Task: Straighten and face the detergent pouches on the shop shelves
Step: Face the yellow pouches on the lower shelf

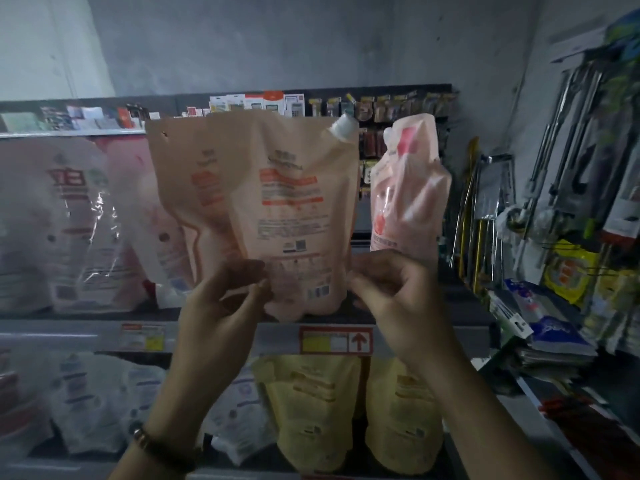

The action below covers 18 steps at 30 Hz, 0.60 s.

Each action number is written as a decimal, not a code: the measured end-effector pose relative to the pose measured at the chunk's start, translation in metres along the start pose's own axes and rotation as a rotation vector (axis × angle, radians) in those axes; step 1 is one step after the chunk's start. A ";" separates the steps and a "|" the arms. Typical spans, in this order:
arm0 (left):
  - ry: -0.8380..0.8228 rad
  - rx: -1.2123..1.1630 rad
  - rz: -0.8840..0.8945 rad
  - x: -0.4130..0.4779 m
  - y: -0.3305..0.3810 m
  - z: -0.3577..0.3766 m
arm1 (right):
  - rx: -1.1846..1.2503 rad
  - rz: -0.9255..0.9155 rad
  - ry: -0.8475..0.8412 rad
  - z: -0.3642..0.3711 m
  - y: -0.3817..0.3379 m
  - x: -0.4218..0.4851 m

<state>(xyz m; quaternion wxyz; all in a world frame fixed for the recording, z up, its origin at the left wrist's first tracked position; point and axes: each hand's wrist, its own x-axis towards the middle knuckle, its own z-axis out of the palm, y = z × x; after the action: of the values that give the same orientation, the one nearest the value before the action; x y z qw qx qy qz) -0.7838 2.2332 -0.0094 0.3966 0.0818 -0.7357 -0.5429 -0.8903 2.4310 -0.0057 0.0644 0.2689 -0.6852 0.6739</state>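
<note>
Both hands pinched the peach pouch point(273, 209) at centre frame, left hand point(221, 306) and right hand point(388, 292) on its lower corners. Its printed back faced out, so it probably needed turning above the shelf edge point(86, 336).

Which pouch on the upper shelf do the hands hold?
The wide peach pouch in the middle: the left hand and right hand pinch its lower edges. The narrow pink pouch beside it stands untouched.

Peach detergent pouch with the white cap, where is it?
Centre of the head view: the peach pouch, pinched low by left hand and right hand, is left of a slim pink pouch.
</note>
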 end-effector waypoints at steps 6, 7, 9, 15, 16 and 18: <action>-0.035 -0.003 0.130 0.025 -0.002 -0.008 | -0.082 -0.015 0.082 0.029 -0.010 0.014; -0.063 -0.017 0.142 0.028 -0.005 -0.007 | -0.085 -0.022 0.084 0.034 -0.012 0.015; -0.097 -0.035 0.156 0.033 -0.013 -0.004 | -0.090 -0.031 0.079 0.040 -0.015 0.016; -0.063 -0.054 0.168 0.042 -0.025 0.006 | -0.111 -0.076 0.041 0.056 -0.021 0.019; -0.072 -0.060 0.164 0.041 -0.025 0.007 | -0.124 -0.082 0.040 0.057 -0.020 0.019; -0.071 -0.056 0.160 0.041 -0.027 0.009 | -0.136 -0.084 0.030 0.057 -0.021 0.018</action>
<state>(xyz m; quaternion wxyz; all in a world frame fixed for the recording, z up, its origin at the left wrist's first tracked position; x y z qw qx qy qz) -0.8253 2.2066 -0.0133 0.4147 -0.0077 -0.7379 -0.5324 -0.8805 2.3723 0.0164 0.1209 0.2821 -0.7165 0.6264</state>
